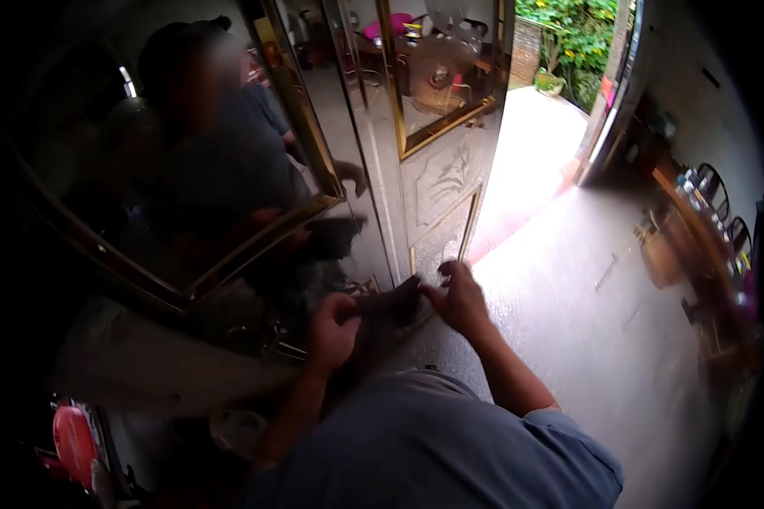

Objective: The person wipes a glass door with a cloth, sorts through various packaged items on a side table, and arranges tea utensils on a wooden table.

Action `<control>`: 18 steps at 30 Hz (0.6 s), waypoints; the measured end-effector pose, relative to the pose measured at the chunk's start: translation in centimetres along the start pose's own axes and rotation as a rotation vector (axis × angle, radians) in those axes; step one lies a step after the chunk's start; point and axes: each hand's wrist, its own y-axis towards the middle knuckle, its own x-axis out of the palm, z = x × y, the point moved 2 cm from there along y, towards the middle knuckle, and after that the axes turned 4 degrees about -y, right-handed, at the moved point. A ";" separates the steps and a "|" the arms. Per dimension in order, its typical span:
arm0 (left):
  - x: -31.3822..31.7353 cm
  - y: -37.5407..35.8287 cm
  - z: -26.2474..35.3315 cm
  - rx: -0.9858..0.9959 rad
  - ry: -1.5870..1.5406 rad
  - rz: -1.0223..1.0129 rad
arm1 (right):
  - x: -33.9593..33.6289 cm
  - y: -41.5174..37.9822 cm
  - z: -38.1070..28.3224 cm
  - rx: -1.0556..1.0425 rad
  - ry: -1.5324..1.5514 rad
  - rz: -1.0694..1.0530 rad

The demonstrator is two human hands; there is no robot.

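Note:
A dark piece of cloth (390,300) stretches between my two hands at waist height, in front of a glossy, mirror-like panel door (440,182). My left hand (331,331) is closed on the cloth's left end, thumb on top. At the other end, my right hand (463,301) has its thumb against the cloth and its fingers curled. Dim light hides the cloth's lower edge and exact kind.
A dark reflective panel with a gold frame (263,246) stands at left, reflecting a person. To the right lies the pale floor (543,339), with a cluttered wooden table (683,191) by the wall. A bright doorway (543,127) opens on plants. Something red (75,445) is at lower left.

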 end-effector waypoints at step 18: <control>-11.9 -0.5 11.3 0.905 0.772 0.657 | -2.0 5.6 -19.3 -0.586 0.464 -0.060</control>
